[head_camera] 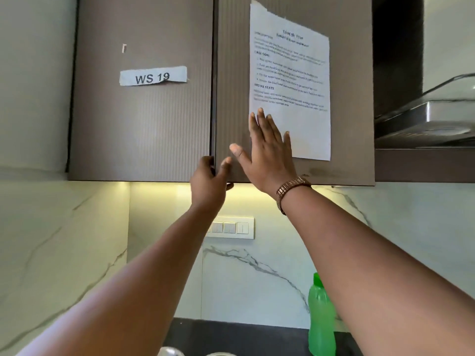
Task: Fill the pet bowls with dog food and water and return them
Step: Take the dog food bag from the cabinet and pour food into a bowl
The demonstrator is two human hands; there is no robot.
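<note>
Two brown wall cabinet doors hang overhead, both closed. My left hand (pixel 209 179) grips the lower left corner of the right cabinet door (pixel 295 170), fingers curled round its edge at the gap between the doors. My right hand (pixel 267 147) lies flat with straight fingers on that same door, partly over the bottom of a printed task sheet (pixel 290 80) taped to it. The left cabinet door (pixel 141 124) carries a "WS 19" label (pixel 153 76). A green water bottle (pixel 321 319) stands on the dark counter below. No pet bowls or dog food are clearly visible.
A range hood (pixel 426 119) juts out at the right beside the cabinet. A white switch plate (pixel 231 227) sits on the marble backsplash under the cabinet light. At the bottom edge a shiny metal object (pixel 169 352) peeks in on the dark counter (pixel 231 335).
</note>
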